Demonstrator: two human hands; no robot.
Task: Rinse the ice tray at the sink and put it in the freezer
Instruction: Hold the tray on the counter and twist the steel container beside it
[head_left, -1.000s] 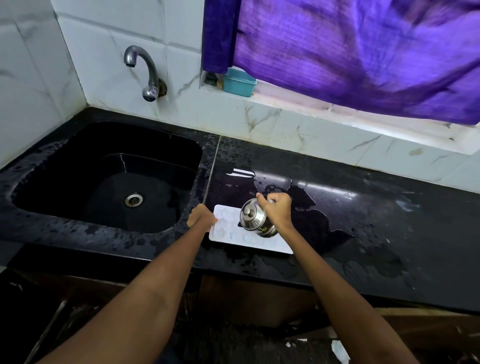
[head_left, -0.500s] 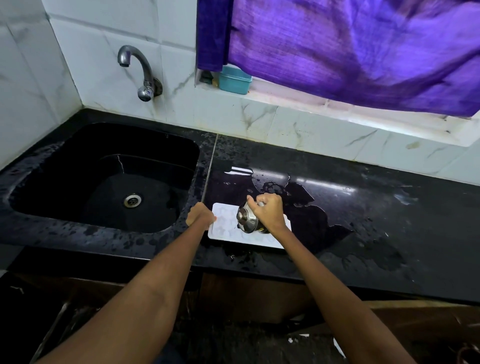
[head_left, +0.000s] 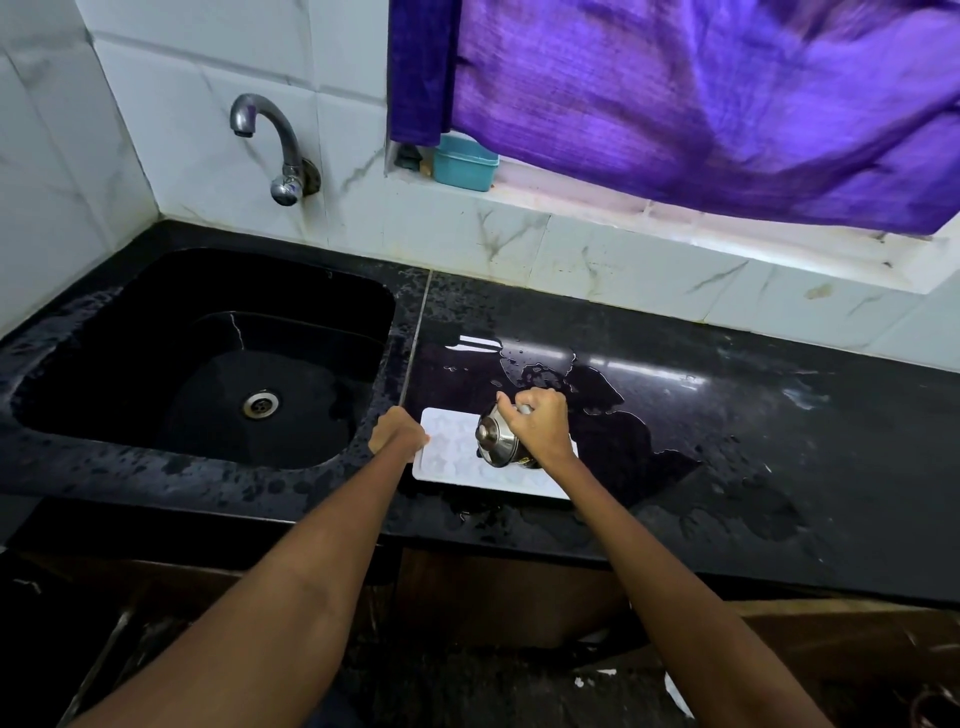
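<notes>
From the head camera, your only view, you look down at a black counter (head_left: 727, 415) with the sink (head_left: 208, 358) to your left and a wall tap (head_left: 275, 145) above it, not running as far as you can see. The white ice tray (head_left: 452, 467) lies flat on the counter just right of the sink, near the front edge, so you are working beside the basin and not over it.

Your left hand (head_left: 397, 434) is curled at the tray's left end, apparently gripping its edge; that hold looks meant to keep the light tray from sliding on the wet stone. Your right hand (head_left: 537, 428) is closed round a small steel vessel (head_left: 496, 441), tipped on its side over the middle of the tray with its round end facing you. The tilt suggests you are pouring water into the moulds, though no stream can be made out.

A puddle (head_left: 613, 441) spreads on the counter behind and right of the tray. On the ledge above sits a teal box (head_left: 465, 163) under a purple curtain (head_left: 701, 104).

By the look of it the tray is at the filling stage, with the freezer, out of view, yet to come. Carry it level, or it may spill.
</notes>
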